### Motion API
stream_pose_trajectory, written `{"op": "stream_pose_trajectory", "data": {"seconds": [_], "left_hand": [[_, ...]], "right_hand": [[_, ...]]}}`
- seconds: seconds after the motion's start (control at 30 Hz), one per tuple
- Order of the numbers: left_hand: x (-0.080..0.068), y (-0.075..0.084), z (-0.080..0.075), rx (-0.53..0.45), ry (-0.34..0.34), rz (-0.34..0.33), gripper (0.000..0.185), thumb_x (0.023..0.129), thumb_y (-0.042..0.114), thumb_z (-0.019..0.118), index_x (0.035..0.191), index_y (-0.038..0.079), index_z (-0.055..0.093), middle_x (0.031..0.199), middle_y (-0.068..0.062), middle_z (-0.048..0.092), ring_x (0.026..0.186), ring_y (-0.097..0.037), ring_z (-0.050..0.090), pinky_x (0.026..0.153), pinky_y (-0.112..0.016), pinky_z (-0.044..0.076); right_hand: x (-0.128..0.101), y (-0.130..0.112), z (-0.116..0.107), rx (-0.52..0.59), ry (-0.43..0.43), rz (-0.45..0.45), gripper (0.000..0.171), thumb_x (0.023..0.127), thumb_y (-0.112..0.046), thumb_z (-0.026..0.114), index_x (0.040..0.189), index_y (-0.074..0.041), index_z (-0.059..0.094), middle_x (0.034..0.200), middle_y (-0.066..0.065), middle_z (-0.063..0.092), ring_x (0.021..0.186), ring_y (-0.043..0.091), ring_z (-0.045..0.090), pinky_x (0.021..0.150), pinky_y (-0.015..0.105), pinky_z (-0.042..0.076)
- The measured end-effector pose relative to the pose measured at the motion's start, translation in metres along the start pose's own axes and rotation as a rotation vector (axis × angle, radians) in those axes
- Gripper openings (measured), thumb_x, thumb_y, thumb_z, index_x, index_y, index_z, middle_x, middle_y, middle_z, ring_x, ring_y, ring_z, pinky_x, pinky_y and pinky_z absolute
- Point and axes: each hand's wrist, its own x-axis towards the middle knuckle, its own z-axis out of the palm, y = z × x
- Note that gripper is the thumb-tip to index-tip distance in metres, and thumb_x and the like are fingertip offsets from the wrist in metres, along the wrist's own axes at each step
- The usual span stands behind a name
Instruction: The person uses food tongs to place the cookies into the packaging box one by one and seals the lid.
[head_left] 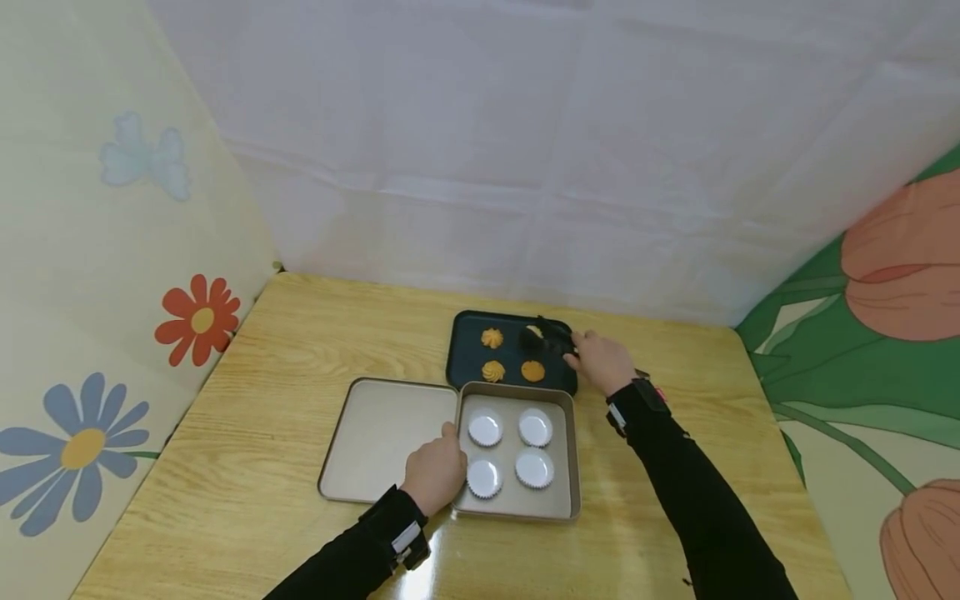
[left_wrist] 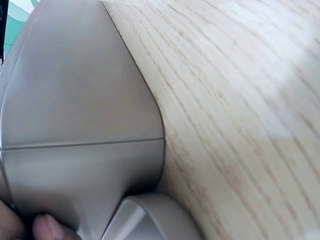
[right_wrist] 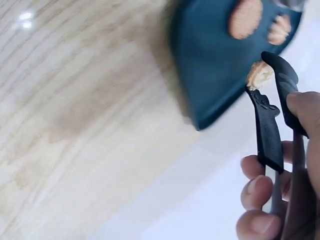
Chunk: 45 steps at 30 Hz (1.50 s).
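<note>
cookie (right_wrist: 260,76) between tips of tongs (right_wrist: 269,135), at dark tray (head_left: 467,354), lift unclear | right hand (head_left: 604,363) curled round tongs | left hand (head_left: 435,472) gripping square pan (head_left: 567,446) wall | risk: uneven squeeze could drop cookie, hard squeeze crumble it

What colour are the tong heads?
Black. The tong heads show best in the right wrist view.

Fingers (left_wrist: 48,229) touch a metallic pan (left_wrist: 80,90) on a wooden table (left_wrist: 240,125).
</note>
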Motion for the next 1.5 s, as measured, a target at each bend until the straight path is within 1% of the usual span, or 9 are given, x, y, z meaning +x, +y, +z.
{"op": "stream_pose_trajectory", "data": {"seconds": [0.13, 0.27, 0.33, 0.5, 0.7, 0.93, 1.13, 1.33, 1.5], "left_hand": [[-0.001, 0.000, 0.000, 0.004, -0.016, -0.004, 0.017, 0.083, 0.013, 0.051, 0.091, 0.000, 0.043, 0.054, -0.010, 0.049, 0.046, -0.027, 0.052, 0.042, -0.041, 0.039], [-0.001, 0.000, -0.002, 0.001, -0.020, -0.002, 0.016, 0.083, 0.013, 0.050, 0.090, 0.000, 0.042, 0.055, -0.010, 0.050, 0.047, -0.028, 0.053, 0.042, -0.041, 0.039], [0.000, 0.000, -0.002, -0.002, -0.017, 0.004, 0.015, 0.083, 0.013, 0.050, 0.088, 0.001, 0.042, 0.055, -0.011, 0.050, 0.047, -0.028, 0.053, 0.042, -0.041, 0.039], [0.001, 0.000, -0.001, -0.004, -0.012, 0.010, 0.015, 0.083, 0.013, 0.049, 0.087, 0.001, 0.041, 0.055, -0.011, 0.050, 0.046, -0.028, 0.052, 0.041, -0.040, 0.038], [0.003, -0.001, -0.004, -0.019, -0.014, -0.008, 0.015, 0.083, 0.013, 0.050, 0.087, 0.002, 0.042, 0.056, -0.011, 0.051, 0.047, -0.028, 0.053, 0.042, -0.041, 0.038], [0.001, -0.001, -0.003, -0.049, -0.031, -0.015, 0.015, 0.084, 0.014, 0.049, 0.088, 0.002, 0.041, 0.057, -0.011, 0.051, 0.047, -0.027, 0.052, 0.042, -0.040, 0.038], [0.000, -0.002, -0.004, -0.071, -0.009, -0.023, 0.015, 0.084, 0.015, 0.049, 0.087, 0.002, 0.042, 0.057, -0.010, 0.051, 0.046, -0.027, 0.051, 0.041, -0.041, 0.037], [0.000, -0.002, -0.004, -0.079, -0.013, -0.023, 0.015, 0.084, 0.015, 0.049, 0.087, 0.002, 0.043, 0.057, -0.010, 0.051, 0.046, -0.027, 0.052, 0.041, -0.040, 0.037], [0.000, -0.001, -0.005, -0.080, -0.016, -0.021, 0.015, 0.084, 0.015, 0.050, 0.087, 0.002, 0.043, 0.056, -0.010, 0.050, 0.046, -0.026, 0.051, 0.041, -0.040, 0.037]], "right_hand": [[-0.010, -0.004, -0.012, 0.007, 0.086, -0.029, 0.046, 0.085, -0.032, 0.063, 0.116, 0.001, 0.058, 0.094, 0.020, 0.060, 0.062, 0.026, 0.059, 0.051, 0.035, 0.046], [-0.028, -0.017, -0.028, 0.024, 0.169, -0.090, 0.047, 0.085, -0.034, 0.062, 0.119, -0.002, 0.058, 0.085, 0.015, 0.059, 0.052, 0.018, 0.052, 0.044, 0.030, 0.041], [-0.039, -0.026, -0.034, 0.045, 0.179, -0.126, 0.047, 0.085, -0.035, 0.062, 0.120, -0.004, 0.057, 0.083, 0.012, 0.058, 0.050, 0.015, 0.047, 0.043, 0.028, 0.037], [-0.063, -0.046, -0.039, 0.035, 0.137, -0.242, 0.047, 0.084, -0.037, 0.062, 0.121, -0.007, 0.058, 0.079, 0.005, 0.054, 0.050, 0.008, 0.040, 0.044, 0.023, 0.031], [-0.071, -0.063, -0.029, -0.048, 0.060, -0.345, 0.043, 0.084, -0.041, 0.060, 0.115, -0.010, 0.061, 0.084, 0.004, 0.056, 0.049, 0.008, 0.039, 0.044, 0.023, 0.033], [-0.072, -0.070, -0.020, -0.066, -0.041, -0.336, 0.043, 0.084, -0.042, 0.059, 0.116, -0.012, 0.059, 0.076, 0.002, 0.051, 0.050, 0.010, 0.040, 0.044, 0.023, 0.033], [-0.072, -0.070, -0.019, -0.067, -0.031, -0.350, 0.041, 0.084, -0.042, 0.060, 0.112, -0.012, 0.059, 0.075, 0.001, 0.049, 0.050, 0.009, 0.040, 0.043, 0.023, 0.032], [-0.073, -0.069, -0.016, -0.051, -0.021, -0.357, 0.045, 0.084, -0.042, 0.060, 0.116, -0.011, 0.059, 0.078, 0.002, 0.054, 0.050, 0.009, 0.043, 0.043, 0.022, 0.033], [-0.074, -0.069, -0.018, -0.030, -0.057, -0.339, 0.049, 0.084, -0.043, 0.060, 0.119, -0.009, 0.058, 0.083, 0.004, 0.057, 0.055, 0.010, 0.047, 0.046, 0.023, 0.036]]}}
